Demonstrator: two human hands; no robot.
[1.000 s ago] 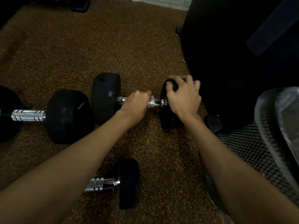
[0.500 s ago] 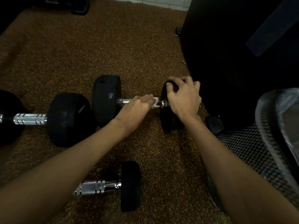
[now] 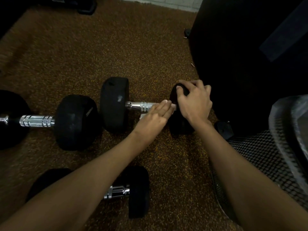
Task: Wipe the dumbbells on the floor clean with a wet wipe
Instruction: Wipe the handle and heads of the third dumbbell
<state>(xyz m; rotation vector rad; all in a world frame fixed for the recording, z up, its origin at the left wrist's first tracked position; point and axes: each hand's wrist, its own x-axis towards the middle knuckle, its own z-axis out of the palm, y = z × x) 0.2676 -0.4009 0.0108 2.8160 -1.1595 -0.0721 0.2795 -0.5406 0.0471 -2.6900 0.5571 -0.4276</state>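
Three black-headed dumbbells with chrome handles lie on the speckled brown floor [image 3: 116, 52]. On the middle dumbbell [image 3: 115, 104] my left hand [image 3: 155, 117] lies along the handle with straight fingers, fingertips at the right head. It presses a white wet wipe [image 3: 174, 107] against the bar, and only the wipe's edges peek out from under it. My right hand [image 3: 195, 102] grips the top of that dumbbell's right head, fingers curled over it. A second dumbbell [image 3: 76, 122] lies to the left. The third dumbbell [image 3: 139, 192] lies near me, partly hidden under my left forearm.
A large black object [image 3: 241, 64] stands right behind the middle dumbbell's right end. A black mesh bin with a plastic liner [image 3: 266, 155] fills the lower right. Dark equipment [image 3: 86, 7] sits at the top left. Small screws [image 3: 193, 65] lie on the floor.
My left hand slid right along the handle toward the right head, its fingers going from curled round the bar to straight. The right hand kept its hold.
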